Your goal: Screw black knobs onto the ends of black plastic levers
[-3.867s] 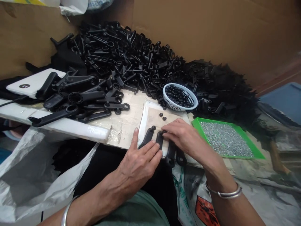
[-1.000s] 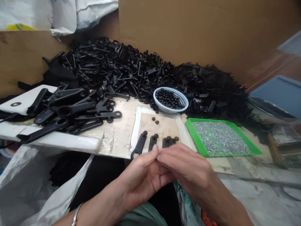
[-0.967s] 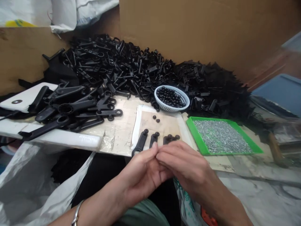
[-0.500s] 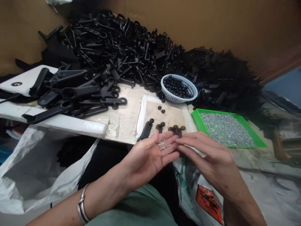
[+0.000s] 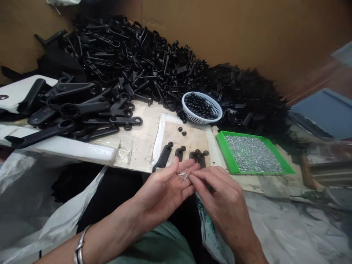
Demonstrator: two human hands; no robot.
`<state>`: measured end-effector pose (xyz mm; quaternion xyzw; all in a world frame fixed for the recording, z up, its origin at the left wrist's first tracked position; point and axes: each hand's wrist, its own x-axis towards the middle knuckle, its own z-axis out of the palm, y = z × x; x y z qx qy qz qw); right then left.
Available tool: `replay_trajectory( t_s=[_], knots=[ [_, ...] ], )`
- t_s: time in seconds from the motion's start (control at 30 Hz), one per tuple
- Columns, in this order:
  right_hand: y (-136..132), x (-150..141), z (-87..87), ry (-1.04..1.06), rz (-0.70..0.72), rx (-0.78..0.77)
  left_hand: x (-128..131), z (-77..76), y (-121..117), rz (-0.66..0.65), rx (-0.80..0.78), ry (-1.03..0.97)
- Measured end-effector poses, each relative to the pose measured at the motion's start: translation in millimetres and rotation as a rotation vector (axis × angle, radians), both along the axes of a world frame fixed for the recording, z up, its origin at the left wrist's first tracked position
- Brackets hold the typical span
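My left hand (image 5: pixel 165 187) lies palm up in front of the table edge, and several small silver screws (image 5: pixel 182 173) rest on its fingers. My right hand (image 5: pixel 220 196) reaches across to them, its fingertips pinched at the screws. Just beyond my hands several short black plastic levers (image 5: pixel 165 156) lie side by side on a tan pad (image 5: pixel 192 141), with two loose black beads (image 5: pixel 182 131) further up the pad.
A green tray of silver screws (image 5: pixel 253 154) sits at the right. A white basket of black beads (image 5: pixel 202 108) stands behind the pad. A big heap of black plastic parts (image 5: pixel 143 69) fills the back, long black handles (image 5: pixel 68 113) lie left. Plastic bags hang below the table.
My hands earlier rested on the levers, then came together over my lap. Half a second ago the left palm opened to show screws; now my right fingertips close on them.
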<state>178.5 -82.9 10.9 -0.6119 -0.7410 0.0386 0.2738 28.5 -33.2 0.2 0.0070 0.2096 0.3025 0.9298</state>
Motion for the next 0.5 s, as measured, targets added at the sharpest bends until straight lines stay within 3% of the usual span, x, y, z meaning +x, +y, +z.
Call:
replay_trajectory(
  t_s=[0.13,0.23,0.37,0.5],
  knots=[
    [-3,-2,0.7,0.158,-0.02,-0.055,-1,-4.4,-2,-0.033,0.015,0.0],
    [1,12,5.1,0.245,-0.063,-0.083,-2,-7.1,-2,-0.049,0.022,-0.036],
    [18,47,6.1,0.082,-0.235,0.112,-5,-7.3,-1,-0.076,0.016,-0.042],
    [35,65,-1.4,-0.115,-0.202,0.184,-7,-5.3,-1,-0.08,0.008,-0.024]
  ],
)
